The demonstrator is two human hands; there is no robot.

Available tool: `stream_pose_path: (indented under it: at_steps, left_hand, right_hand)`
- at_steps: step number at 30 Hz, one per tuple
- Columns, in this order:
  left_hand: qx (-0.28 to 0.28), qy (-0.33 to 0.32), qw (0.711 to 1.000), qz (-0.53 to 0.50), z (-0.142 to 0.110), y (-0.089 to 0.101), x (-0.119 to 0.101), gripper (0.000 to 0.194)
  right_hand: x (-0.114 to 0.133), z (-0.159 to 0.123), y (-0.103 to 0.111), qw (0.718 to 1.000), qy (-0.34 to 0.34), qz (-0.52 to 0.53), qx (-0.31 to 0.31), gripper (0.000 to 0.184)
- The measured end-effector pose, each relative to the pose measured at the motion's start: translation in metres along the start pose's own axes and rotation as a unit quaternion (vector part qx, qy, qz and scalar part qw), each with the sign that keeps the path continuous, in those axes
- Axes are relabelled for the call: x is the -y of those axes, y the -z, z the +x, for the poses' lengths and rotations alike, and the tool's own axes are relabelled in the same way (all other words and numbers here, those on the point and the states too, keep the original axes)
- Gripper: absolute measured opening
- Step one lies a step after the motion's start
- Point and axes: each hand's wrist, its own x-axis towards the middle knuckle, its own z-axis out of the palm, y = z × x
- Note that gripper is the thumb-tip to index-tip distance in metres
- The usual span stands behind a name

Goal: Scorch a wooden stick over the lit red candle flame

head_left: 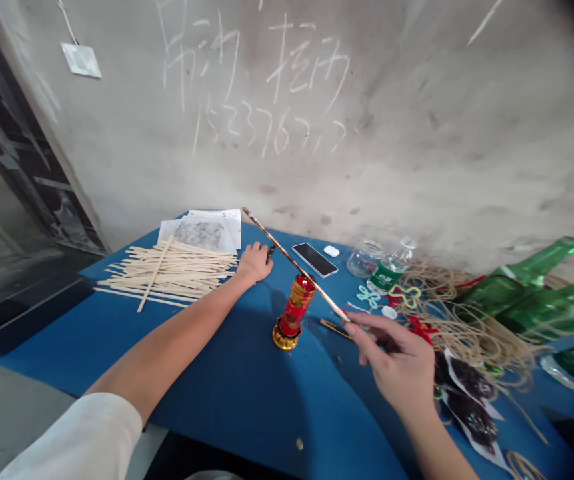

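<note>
My right hand [391, 357] pinches a long thin wooden stick [297, 265] between its fingertips. The stick slants up and away across the blue table [247, 393], passing just over a red-and-gold cylindrical candle holder [294, 313]. My left hand [254, 262] rests palm down on the table, next to a pile of flat wooden sticks [167, 277]. A small dark object [271, 251] sits at its fingertips, and I cannot tell if the hand grips it.
Printed papers [201, 233] lie behind the pile. A smartphone [315, 259], a white earbud case [331, 251], a glass jar [365, 259] and a water bottle [391, 267] stand further back. Tangled twine [467, 327] and green glass bottles [517, 287] fill the right. A concrete wall rises behind.
</note>
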Motion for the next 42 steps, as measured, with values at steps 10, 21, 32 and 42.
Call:
stream_pose_path:
  at_steps: [10, 21, 32, 42]
  left_hand:
    - [0.001, -0.004, 1.0, -0.009, -0.0003, -0.0001, 0.0008, 0.033]
    - [0.002, -0.007, 1.0, -0.009, 0.0001, 0.0001, 0.0009, 0.034]
    - [0.0, -0.001, 1.0, -0.007, -0.0015, 0.0006, 0.0001, 0.033]
    - [-0.001, -0.002, 1.0, -0.008, -0.0008, 0.0001, 0.0001, 0.031]
  right_hand:
    - [-0.0011, -0.0023, 0.0002, 1.0, -0.002, -0.005, 0.002, 0.015]
    - [-0.0014, -0.0019, -0.0004, 1.0, -0.003, 0.002, -0.004, 0.015]
    - [0.0004, -0.0028, -0.0023, 1.0, 0.008, 0.009, -0.005, 0.011]
    - [0.0047, -0.0066, -0.007, 1.0, 0.006, 0.009, -0.005, 0.012]
